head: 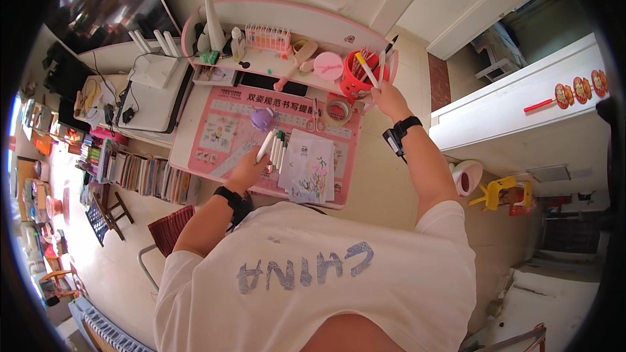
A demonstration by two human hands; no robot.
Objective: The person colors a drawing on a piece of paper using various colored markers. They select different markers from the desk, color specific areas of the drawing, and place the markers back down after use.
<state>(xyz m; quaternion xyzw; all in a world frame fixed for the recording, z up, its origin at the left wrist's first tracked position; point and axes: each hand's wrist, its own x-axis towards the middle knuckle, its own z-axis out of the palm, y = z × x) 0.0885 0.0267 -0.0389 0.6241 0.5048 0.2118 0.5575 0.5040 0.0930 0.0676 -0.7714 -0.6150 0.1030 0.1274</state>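
Observation:
My left hand (pixel 250 169) is low over the desk's pink printed mat, with a white marker (pixel 265 147) held upright-tilted in its fingers. Just right of it, several white markers with dark caps (pixel 279 151) are bunched together; whether the hand touches them, I cannot tell. At the desk's far right corner, my right hand (pixel 391 101) grips a white marker with a yellow end (pixel 367 69). That marker leans over the rim of a red pen cup (pixel 353 89) full of pens and pencils. Sheets of paper with a coloured flower drawing (pixel 311 171) lie near the front edge.
A purple toy (pixel 262 118), scissors (pixel 317 118) and a tape roll (pixel 337 111) lie on the mat (pixel 230 102). The raised shelf bears a pink round box (pixel 328 66), a pink-and-beige brush-like object (pixel 296 66) and a white lamp (pixel 213 29). A printer (pixel 154 102) stands left.

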